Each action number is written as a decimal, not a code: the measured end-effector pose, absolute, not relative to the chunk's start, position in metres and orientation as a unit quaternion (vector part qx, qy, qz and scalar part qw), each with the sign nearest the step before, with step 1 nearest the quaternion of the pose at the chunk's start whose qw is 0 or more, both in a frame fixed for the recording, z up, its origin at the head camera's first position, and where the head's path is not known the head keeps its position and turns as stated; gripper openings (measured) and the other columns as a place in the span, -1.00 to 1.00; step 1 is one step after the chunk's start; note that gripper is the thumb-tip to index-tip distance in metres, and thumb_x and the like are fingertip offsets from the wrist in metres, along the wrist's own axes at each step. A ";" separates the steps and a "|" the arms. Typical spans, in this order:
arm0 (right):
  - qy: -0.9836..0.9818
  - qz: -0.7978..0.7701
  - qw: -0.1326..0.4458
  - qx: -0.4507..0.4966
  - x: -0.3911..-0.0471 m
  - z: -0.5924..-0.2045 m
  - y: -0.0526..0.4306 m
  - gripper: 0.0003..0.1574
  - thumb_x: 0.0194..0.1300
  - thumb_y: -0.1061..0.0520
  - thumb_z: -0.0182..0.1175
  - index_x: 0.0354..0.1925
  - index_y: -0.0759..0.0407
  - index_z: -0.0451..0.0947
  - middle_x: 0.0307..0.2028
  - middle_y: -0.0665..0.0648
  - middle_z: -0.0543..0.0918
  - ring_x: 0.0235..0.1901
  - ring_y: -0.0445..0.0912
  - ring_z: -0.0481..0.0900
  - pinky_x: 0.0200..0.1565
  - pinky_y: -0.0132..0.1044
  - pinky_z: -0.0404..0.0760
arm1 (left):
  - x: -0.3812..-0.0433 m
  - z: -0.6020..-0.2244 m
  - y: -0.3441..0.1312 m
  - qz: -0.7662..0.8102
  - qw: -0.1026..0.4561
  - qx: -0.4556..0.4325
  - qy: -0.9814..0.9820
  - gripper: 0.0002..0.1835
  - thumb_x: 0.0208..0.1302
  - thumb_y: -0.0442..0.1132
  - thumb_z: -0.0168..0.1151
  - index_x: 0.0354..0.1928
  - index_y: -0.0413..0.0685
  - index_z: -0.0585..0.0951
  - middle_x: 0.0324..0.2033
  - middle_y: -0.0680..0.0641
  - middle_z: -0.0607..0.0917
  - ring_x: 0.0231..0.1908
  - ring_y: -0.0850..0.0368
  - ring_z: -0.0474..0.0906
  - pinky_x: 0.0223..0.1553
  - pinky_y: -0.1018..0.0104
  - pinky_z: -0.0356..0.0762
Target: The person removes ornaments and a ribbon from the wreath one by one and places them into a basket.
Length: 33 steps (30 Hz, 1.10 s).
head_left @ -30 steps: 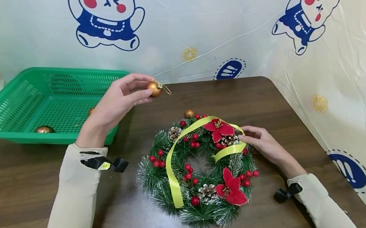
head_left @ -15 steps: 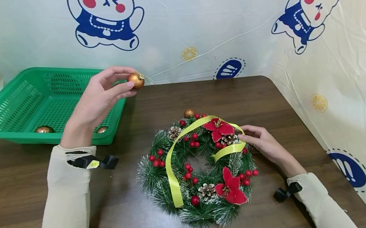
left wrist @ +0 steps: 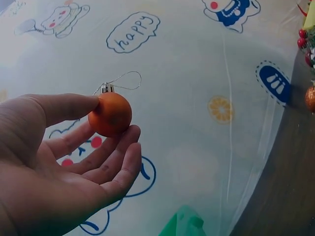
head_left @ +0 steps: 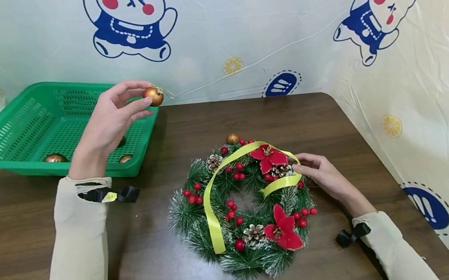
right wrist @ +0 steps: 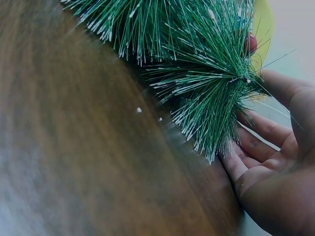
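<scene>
My left hand [head_left: 109,113] pinches a gold Christmas ball [head_left: 153,96] between thumb and fingers, up over the right end of the green basket [head_left: 59,170]. In the left wrist view, the ball [left wrist: 110,114] shows a silver cap and a thin hanging loop [left wrist: 129,81]. On the table lies a green Christmas wreath [head_left: 193,219] with red poinsettias, berries and pinecones. A yellow ribbon [head_left: 213,219] curves loosely over it. My right hand [head_left: 325,177] grips the wreath's right edge, thumb beside the ribbon. In the right wrist view, its fingers [right wrist: 263,142] reach behind the frosted needles [right wrist: 197,98].
Inside the basket are a shiny gold ball [head_left: 55,158] and another [head_left: 124,158] by the near corner. A glittery gold ball [head_left: 231,139] sits at the wreath's far edge. Behind the wooden table [head_left: 157,276] hangs a white printed sheet [head_left: 207,21].
My left hand has moved left and slightly up with the gold ball, from beyond the basket's right end to over it. The right hand and the wreath have stayed in place.
</scene>
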State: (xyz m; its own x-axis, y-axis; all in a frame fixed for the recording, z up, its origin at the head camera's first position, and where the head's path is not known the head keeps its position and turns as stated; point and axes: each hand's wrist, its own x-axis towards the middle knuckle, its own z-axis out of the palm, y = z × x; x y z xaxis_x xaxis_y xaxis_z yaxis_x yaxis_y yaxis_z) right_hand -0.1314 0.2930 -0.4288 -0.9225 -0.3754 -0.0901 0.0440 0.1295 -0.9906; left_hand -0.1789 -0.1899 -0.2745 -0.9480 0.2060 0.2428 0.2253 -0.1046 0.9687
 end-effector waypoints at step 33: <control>0.739 -0.643 0.162 -0.116 -0.133 -0.428 0.294 -0.58 0.46 0.09 0.18 0.20 0.24 0.51 0.02 0.17 0.63 -0.04 -0.04 0.61 -0.01 -0.28 0.64 | -0.195 -0.290 -0.224 -0.598 0.099 -0.033 -0.795 -0.61 0.34 -0.17 0.32 0.17 -0.07 0.57 0.02 -0.01 0.58 -0.08 0.16 0.58 -0.22 0.54 0.62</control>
State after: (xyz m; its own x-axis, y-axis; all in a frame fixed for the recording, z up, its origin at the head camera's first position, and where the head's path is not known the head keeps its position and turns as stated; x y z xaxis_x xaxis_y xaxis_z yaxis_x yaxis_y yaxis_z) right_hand -0.1326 0.2943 -0.4276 -0.9208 -0.3794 -0.0902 0.0368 0.1459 -0.9886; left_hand -0.1955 -0.2240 -0.2903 -0.9784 -0.0660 0.1959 0.1700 0.2825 0.9441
